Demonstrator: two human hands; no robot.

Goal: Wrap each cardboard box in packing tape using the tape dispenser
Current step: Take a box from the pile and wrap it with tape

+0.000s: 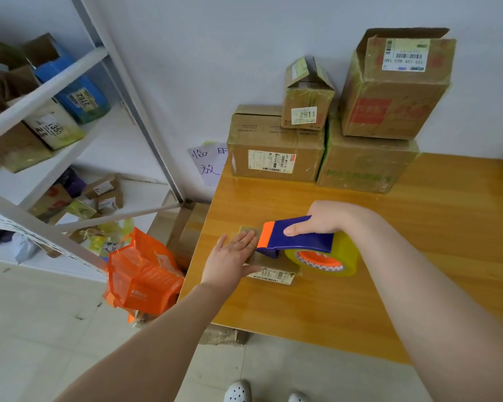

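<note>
The small, flat brown cardboard box [285, 265] lies near the front left of the orange-brown wooden desk [404, 271]. The left hand [233, 255] presses on the box's left end with straight fingers. Its grip is apart and holds nothing. The right hand [323, 220] has its grip clamped on the blue-and-orange plastic tape dispenser [299, 242]. The dispenser's orange front edge rests on the box top, just beside the left fingers. The roll of yellowish clear packing tape [346, 250] sits over the box's right end.

Progress, as judged: one taping pass is in hand on this box. How much tape it carries cannot be told. Four larger brown cardboard boxes [273, 146] stand at the rear of the desk, two below and two on top. Glossy patches suggest some tape on them, so the number left to wrap is uncertain.

Count: five boxes on the desk, one dispenser, one roll.
</note>
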